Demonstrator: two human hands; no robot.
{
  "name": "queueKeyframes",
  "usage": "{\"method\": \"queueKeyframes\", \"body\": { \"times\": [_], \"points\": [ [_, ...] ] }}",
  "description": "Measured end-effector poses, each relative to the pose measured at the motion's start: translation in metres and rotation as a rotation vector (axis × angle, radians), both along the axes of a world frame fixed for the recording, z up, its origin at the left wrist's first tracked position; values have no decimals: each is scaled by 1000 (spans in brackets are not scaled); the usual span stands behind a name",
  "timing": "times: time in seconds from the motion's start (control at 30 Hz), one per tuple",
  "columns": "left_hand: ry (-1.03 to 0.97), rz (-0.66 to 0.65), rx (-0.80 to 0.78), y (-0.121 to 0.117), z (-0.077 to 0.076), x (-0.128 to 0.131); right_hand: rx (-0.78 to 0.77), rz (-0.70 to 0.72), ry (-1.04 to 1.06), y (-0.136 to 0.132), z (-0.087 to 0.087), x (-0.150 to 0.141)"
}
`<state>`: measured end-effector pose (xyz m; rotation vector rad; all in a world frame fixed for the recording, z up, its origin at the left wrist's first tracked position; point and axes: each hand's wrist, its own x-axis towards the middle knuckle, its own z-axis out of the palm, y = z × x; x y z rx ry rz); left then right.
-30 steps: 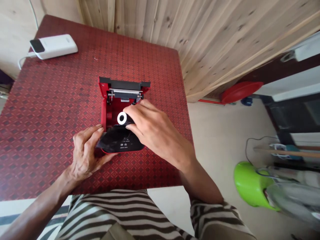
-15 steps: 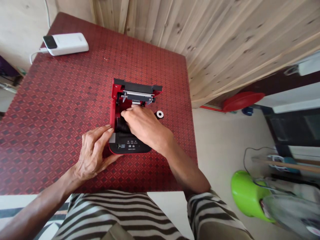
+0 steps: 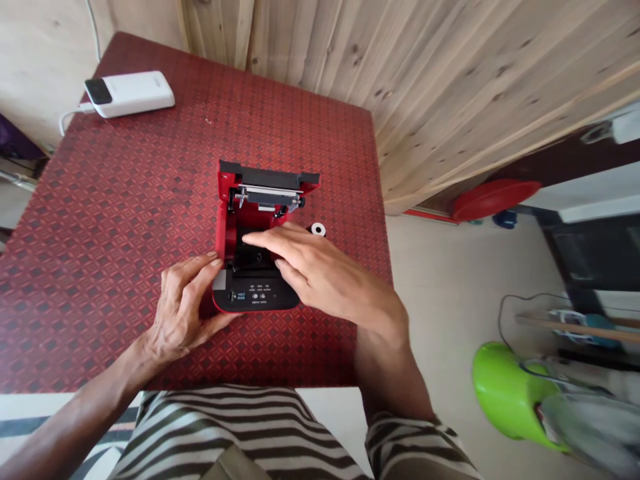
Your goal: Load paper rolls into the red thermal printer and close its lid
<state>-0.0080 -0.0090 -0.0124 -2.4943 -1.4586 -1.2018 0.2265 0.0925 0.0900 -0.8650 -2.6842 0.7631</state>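
Note:
A small red and black printer [image 3: 257, 293] lies on the table with its lid [image 3: 270, 177] raised, showing a roller and a bar inside. My left hand [image 3: 183, 303] grips the printer's left front corner, fingers along the side and thumb at the front edge. Over the open compartment [image 3: 250, 257] reaches my right hand [image 3: 320, 270], its index finger stretched into the dark interior and its thumb apart. Nothing shows between those fingers. A round white piece with a black centre [image 3: 319, 229] lies just beyond the right hand, partly hidden by it.
A white power bank [image 3: 131, 93] with a cable plugged in sits at the table's far left. The patterned red table [image 3: 125, 193] meets a wooden plank wall [image 3: 320, 47]. A green stool-like object [image 3: 505, 393] and a fan stand on the floor at right.
My right hand has turned and straightened its fingers, shifting back from the curled position inside the compartment. More of the dark interior shows. The left hand keeps its hold on the printer.

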Motion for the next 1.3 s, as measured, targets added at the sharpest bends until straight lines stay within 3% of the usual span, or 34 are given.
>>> {"method": "queueKeyframes", "body": {
  "times": [0.13,0.3,0.5,0.63,0.7,0.8,1.0,1.2,1.3],
  "points": [
    [-14,-6,-36,-1,8,-4,-9,21,171,-13,-1,10],
    [-56,38,-88,10,37,-11,131,-53,289,-26,-16,9],
    [50,-8,54,74,80,-7,316,-166,306,-36,-28,8],
    [134,-89,-64,105,92,-1,415,-200,279,-42,-28,7],
    [148,-113,-73,102,92,-1,435,-207,254,-45,-28,8],
    [125,-157,-25,80,86,-1,455,-225,241,-51,-29,9],
    [221,-196,36,33,58,1,546,-263,252,-59,-34,2],
    [293,-132,143,26,42,6,509,-277,351,-59,-35,4],
    [307,-125,155,28,42,5,463,-394,407,-60,-34,15]
  ]
}}
